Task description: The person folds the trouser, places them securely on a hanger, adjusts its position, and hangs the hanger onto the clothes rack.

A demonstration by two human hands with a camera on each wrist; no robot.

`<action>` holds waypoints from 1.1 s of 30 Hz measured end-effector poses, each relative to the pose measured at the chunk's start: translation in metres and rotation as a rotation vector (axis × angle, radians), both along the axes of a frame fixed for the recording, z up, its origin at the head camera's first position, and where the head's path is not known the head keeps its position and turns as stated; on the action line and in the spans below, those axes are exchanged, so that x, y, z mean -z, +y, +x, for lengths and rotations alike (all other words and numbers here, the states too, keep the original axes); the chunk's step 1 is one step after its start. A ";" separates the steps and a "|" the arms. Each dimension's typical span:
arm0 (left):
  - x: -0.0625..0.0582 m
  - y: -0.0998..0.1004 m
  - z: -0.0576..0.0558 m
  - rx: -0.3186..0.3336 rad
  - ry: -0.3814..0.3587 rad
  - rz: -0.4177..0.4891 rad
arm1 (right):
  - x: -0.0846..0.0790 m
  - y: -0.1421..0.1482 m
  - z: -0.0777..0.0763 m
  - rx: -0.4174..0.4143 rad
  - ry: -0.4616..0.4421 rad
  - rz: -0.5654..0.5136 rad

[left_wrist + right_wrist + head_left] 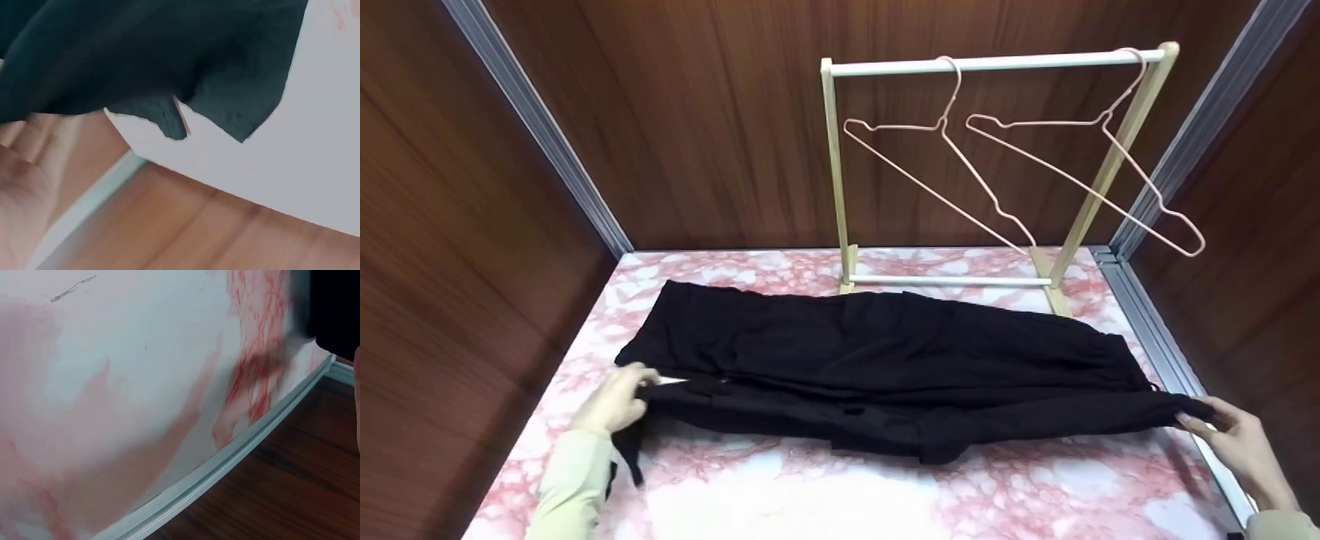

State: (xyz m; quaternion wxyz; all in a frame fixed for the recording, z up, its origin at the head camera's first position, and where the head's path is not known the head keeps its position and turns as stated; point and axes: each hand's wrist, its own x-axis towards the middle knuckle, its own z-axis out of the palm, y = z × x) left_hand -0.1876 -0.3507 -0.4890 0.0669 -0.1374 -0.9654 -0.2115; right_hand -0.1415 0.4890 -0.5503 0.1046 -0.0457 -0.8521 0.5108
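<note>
A: While the head view takes in nearly all of the long black fabric garment (840, 337), what do the wrist views add?

B: The left one shows its pointed corner and a narrow black cloth tab (171, 122) at upper middle. The right one is mostly pink-and-white marbled counter (780, 491), shadow and a pale metal edge strip (225, 459), with dark cloth only at upper right.

A: And the head view alone?

B: A pale wooden rack with white bars (952, 281) and two pink wire hangers (943, 123), upper right.

A: How does the garment look?

B: Matte and creased, stretched across mid-frame on the counter: far layer flat, gathered at its right end, near layer bunched.

A: The hands?

B: Both grasp that near layer, the left hand (611, 397) at lower left, the right hand (1239, 442) at lower right. The left wrist view blurs the fingers.
</note>
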 end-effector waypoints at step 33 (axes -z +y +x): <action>-0.044 -0.034 -0.013 -0.832 0.138 0.346 | -0.010 -0.023 -0.021 0.323 0.185 -0.380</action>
